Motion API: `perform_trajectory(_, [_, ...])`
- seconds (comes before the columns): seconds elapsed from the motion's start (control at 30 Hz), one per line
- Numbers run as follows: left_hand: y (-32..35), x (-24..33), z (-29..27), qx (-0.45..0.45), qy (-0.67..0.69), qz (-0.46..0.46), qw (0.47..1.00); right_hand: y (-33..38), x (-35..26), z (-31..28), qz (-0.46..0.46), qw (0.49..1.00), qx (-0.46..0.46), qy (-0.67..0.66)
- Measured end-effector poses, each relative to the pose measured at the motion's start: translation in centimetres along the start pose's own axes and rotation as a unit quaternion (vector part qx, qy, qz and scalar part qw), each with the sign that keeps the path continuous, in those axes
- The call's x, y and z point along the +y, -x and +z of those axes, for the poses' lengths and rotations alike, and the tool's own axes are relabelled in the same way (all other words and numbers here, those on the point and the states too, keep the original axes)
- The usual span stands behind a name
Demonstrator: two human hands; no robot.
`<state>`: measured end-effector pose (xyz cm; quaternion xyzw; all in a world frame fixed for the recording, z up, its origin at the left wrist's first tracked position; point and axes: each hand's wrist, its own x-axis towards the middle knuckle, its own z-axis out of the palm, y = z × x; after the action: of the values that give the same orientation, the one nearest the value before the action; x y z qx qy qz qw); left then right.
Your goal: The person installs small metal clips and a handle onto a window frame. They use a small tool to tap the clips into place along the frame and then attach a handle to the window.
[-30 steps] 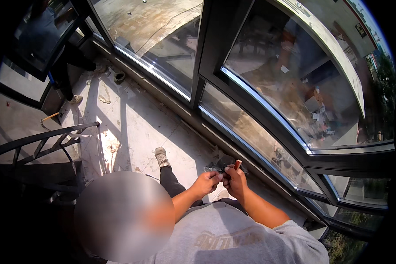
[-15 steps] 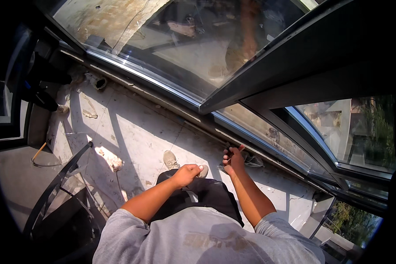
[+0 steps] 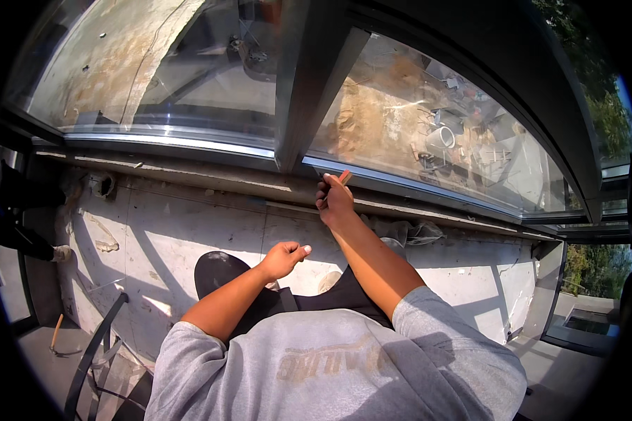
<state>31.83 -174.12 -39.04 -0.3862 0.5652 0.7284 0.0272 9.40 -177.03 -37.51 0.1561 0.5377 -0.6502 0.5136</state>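
My right hand [image 3: 336, 198] is closed around a small slim tool [image 3: 345, 178] with an orange-brown end that sticks up past the fingers. The rest of that tool is hidden in my grip. It is held close to the bottom rail [image 3: 414, 188] of the dark-framed window, just right of the upright post [image 3: 298, 133]. Lower and to the left, above my bent knees, my left hand [image 3: 285, 260] is closed with its thumb pointing right. Whatever its curled fingers may hold cannot be made out.
Crumpled clear plastic [image 3: 418, 233] lies beside the sill [image 3: 211, 172]. At the left stand another person's dark-clothed legs [image 3: 24, 224]. A hammer-like tool [image 3: 56, 333] with an orange handle and a curved black metal frame [image 3: 95, 358] are at lower left.
My view has turned, and I have come lower with knees bent. My right hand has moved up to the window's bottom rail with the tool. My left hand remains closed.
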Motion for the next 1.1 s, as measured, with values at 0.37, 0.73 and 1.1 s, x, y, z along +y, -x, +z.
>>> perform_trajectory(0.37, [-5.8,1.5,-0.8,0.021,0.028,0.066,0.997,-3.0,2.5,2.0,-0.076,0.997,0.021,0.0])
perform_trajectory(0.73, [-7.2,4.8,-3.9,0.091,0.179,0.044,0.979,-3.5,3.1,1.1,-0.163,0.981,0.047,0.093])
perform_trajectory(1.1, [-14.7,9.3,-0.9,0.217,0.188,0.028,0.957,-1.6,1.6,1.6,-0.15,0.985,0.056,0.067])
